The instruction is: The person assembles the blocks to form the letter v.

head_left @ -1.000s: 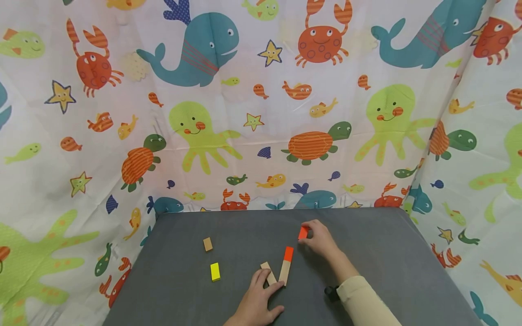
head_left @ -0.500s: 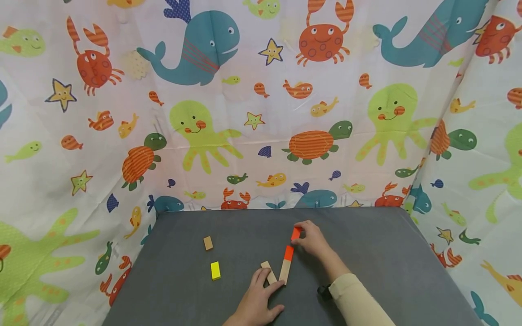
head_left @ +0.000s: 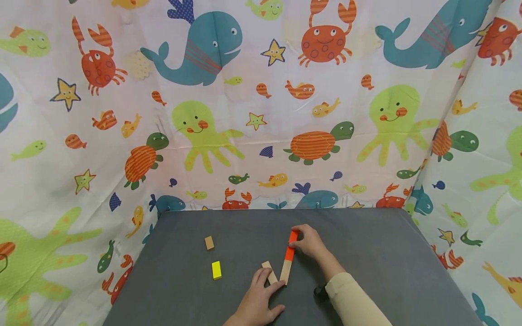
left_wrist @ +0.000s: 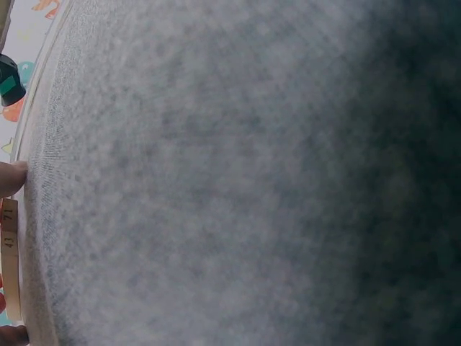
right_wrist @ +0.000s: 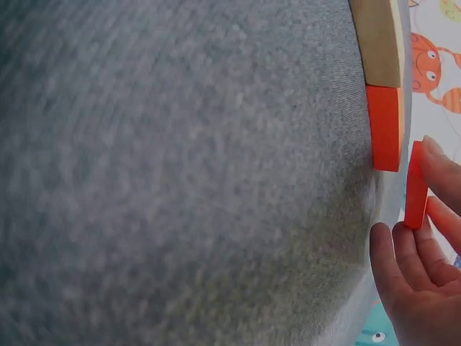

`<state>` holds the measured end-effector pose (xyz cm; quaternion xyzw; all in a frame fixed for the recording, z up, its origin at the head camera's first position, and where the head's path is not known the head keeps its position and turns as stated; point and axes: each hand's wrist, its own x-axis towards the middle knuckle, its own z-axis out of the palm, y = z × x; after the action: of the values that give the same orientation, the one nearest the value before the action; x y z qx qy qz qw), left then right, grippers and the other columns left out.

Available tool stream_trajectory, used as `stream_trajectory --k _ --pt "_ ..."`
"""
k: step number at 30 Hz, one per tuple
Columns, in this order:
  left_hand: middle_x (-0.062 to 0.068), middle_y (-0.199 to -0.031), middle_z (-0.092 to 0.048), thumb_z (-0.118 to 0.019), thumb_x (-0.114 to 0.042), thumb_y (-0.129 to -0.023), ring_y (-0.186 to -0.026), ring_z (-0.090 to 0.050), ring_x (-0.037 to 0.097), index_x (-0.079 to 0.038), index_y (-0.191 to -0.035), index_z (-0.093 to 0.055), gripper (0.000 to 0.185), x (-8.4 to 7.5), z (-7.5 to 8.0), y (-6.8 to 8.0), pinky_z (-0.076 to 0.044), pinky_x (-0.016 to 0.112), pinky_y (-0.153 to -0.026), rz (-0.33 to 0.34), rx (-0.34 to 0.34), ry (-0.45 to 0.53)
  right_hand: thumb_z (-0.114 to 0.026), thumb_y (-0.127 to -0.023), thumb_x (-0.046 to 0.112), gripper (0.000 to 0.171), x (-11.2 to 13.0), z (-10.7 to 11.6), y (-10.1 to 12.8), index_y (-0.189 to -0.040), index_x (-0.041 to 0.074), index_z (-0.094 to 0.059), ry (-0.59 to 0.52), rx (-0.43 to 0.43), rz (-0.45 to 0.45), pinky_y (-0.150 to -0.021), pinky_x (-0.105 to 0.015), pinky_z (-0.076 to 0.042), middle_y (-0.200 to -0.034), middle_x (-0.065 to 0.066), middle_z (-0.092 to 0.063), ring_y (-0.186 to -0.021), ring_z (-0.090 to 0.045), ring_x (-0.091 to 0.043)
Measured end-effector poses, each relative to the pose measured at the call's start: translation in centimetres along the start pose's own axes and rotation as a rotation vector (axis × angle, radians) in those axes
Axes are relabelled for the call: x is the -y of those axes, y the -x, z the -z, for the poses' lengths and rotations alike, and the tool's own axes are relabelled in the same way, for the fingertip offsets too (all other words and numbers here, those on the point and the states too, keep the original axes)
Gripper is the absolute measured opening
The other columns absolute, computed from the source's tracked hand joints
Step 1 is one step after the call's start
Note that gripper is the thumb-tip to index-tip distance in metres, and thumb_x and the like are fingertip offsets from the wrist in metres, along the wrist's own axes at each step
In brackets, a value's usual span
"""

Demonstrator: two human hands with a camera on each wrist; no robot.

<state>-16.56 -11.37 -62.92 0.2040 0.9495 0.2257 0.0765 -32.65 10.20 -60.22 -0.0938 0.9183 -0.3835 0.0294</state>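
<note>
My right hand (head_left: 309, 242) pinches a red block (head_left: 293, 236) between thumb and fingertips, at the far end of a row. Right by it lies a second red block (head_left: 289, 255), and nearer me a plain wooden block (head_left: 285, 272) continues that row. In the right wrist view the held red block (right_wrist: 415, 186) appears beyond the lying red block (right_wrist: 386, 130). My left hand (head_left: 257, 299) holds another wooden block (head_left: 267, 265) between thumb and fingers, partly hidden. That block slants toward the row's near end, making a V. Small printed numbers show on wood (left_wrist: 9, 238) in the left wrist view.
A yellow block (head_left: 216, 270) and a small tan block (head_left: 209, 242) lie on the left of the grey cloth-covered table (head_left: 367, 253). A curtain (head_left: 244, 145) with sea animals hangs behind it. Something black (head_left: 321, 293) sits at my right wrist.
My right hand has moved left and slightly toward me, bringing its red block from right of the row into line with its far end. My left hand has stayed in place.
</note>
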Motion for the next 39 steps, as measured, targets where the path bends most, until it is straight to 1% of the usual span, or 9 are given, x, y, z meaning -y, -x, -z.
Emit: stream_trajectory --k 4,11,20,24,31,33,36,39 --pt "0.005 -0.153 -0.035 -0.075 -0.055 -0.086 -0.141 -0.031 0.031 -0.045 -0.14 -0.055 0.058 0.09 0.01 -0.02 -0.052 0.052 -0.1 -0.014 -0.018 0.002 -0.088 -0.078 0.015 0.049 -0.12 -0.13 -0.17 -0.124 0.007 -0.071 0.006 0.02 0.003 -0.107 -0.056 -0.044 -0.126 -0.014 -0.063 -0.119 -0.058 -0.035" --pt "0.006 -0.152 -0.036 -0.075 -0.054 -0.086 -0.14 -0.031 0.031 -0.044 -0.14 -0.056 0.058 0.03 -0.01 0.14 -0.053 0.05 -0.099 -0.03 -0.044 -0.014 -0.088 -0.078 0.015 0.05 -0.25 -0.36 -0.21 -0.125 0.008 -0.07 0.0 0.057 -0.037 -0.107 -0.055 -0.044 -0.128 -0.015 -0.063 -0.121 -0.057 -0.035" --pt "0.006 -0.152 -0.036 -0.074 -0.055 -0.087 -0.14 -0.032 0.031 -0.044 -0.14 -0.056 0.057 0.07 -0.13 0.08 -0.052 0.051 -0.1 -0.03 -0.043 -0.009 -0.086 -0.081 0.019 0.051 -0.38 -0.36 -0.19 -0.128 0.009 -0.069 -0.001 0.082 -0.054 -0.108 -0.055 -0.044 -0.129 -0.015 -0.065 -0.121 -0.058 -0.035" --pt "0.006 -0.152 -0.036 -0.074 -0.055 -0.087 -0.14 -0.032 0.031 -0.045 -0.14 -0.056 0.057 0.11 -0.17 0.06 -0.052 0.052 -0.1 -0.022 -0.035 -0.003 -0.085 -0.082 0.02 0.05 -0.45 -0.41 -0.05 -0.127 0.008 -0.069 -0.001 0.082 -0.034 -0.106 -0.055 -0.046 -0.127 -0.015 -0.066 -0.119 -0.059 -0.034" --pt "0.006 -0.152 -0.037 -0.074 -0.055 -0.086 -0.14 -0.032 0.031 -0.043 -0.14 -0.057 0.057 0.18 -0.19 0.1 -0.052 0.051 -0.1 -0.034 -0.042 -0.016 -0.081 -0.086 0.012 0.043 -0.6 -0.21 0.04 -0.126 0.005 -0.069 0.03 0.074 0.019 -0.102 -0.053 -0.049 -0.119 -0.014 -0.069 -0.11 -0.063 -0.032" --pt "0.006 -0.152 -0.037 -0.074 -0.055 -0.087 -0.14 -0.032 0.031 -0.043 -0.14 -0.057 0.058 0.21 -0.2 0.13 -0.052 0.051 -0.1 -0.039 -0.045 -0.019 -0.08 -0.086 0.012 0.042 -0.62 -0.18 0.07 -0.126 0.004 -0.069 0.039 0.075 0.028 -0.1 -0.052 -0.051 -0.117 -0.013 -0.07 -0.107 -0.063 -0.03" --pt "0.006 -0.152 -0.037 -0.074 -0.055 -0.087 -0.14 -0.032 0.031 -0.043 -0.14 -0.057 0.058 0.24 -0.21 0.14 -0.053 0.05 -0.099 -0.044 -0.049 -0.016 -0.078 -0.089 0.013 0.039 -0.61 -0.18 0.1 -0.126 0.004 -0.069 0.032 0.077 0.034 -0.096 -0.05 -0.053 -0.115 -0.012 -0.07 -0.102 -0.065 -0.028" --pt "0.006 -0.151 -0.037 -0.074 -0.055 -0.087 -0.139 -0.033 0.031 -0.042 -0.14 -0.057 0.057 0.28 -0.22 0.14 -0.052 0.051 -0.1 -0.049 -0.058 -0.01 -0.074 -0.092 0.013 0.036 -0.48 -0.1 0.21 -0.127 0.004 -0.069 0.012 0.08 0.038 -0.093 -0.048 -0.055 -0.116 -0.011 -0.071 -0.101 -0.066 -0.025"
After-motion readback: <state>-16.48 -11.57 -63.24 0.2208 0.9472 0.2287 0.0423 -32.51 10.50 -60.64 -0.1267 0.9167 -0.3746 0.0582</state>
